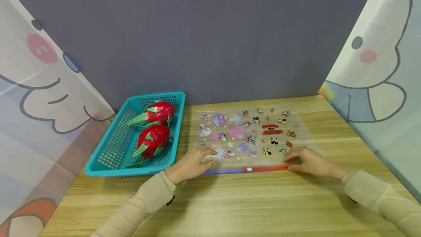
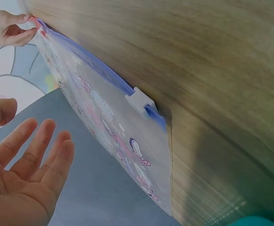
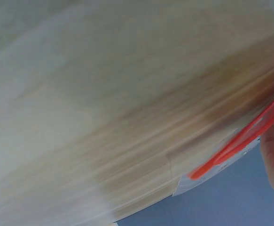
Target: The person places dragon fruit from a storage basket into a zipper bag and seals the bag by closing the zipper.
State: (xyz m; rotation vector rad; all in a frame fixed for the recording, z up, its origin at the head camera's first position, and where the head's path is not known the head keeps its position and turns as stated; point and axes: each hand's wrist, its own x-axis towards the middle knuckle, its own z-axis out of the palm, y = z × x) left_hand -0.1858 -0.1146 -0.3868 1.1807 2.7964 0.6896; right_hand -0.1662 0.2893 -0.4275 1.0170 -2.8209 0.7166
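Two clear zip bags with cartoon prints lie overlapping on the table. One zip bag [image 1: 230, 144] has a purple zip strip [image 2: 90, 60] with a white slider [image 2: 140, 100] near its end. The other zip bag [image 1: 272, 140], to the right, has a red zip strip [image 1: 269, 168] and its own white slider [image 1: 249, 169]. With thumb and fingers my right hand [image 1: 309, 162] pinches the red strip's edge. My left hand [image 1: 193, 162] hovers by the purple-zip bag's near left corner, fingers spread and holding nothing in the left wrist view.
A turquoise basket [image 1: 98, 172] stands left of the bags, holding two red dragon fruits [image 1: 152, 141] with green leaf tips. Behind the wooden table [image 1: 250, 207] rises a dark grey panel [image 1: 210, 39]. Cartoon-printed curtains [image 1: 371, 94] hang at both sides.
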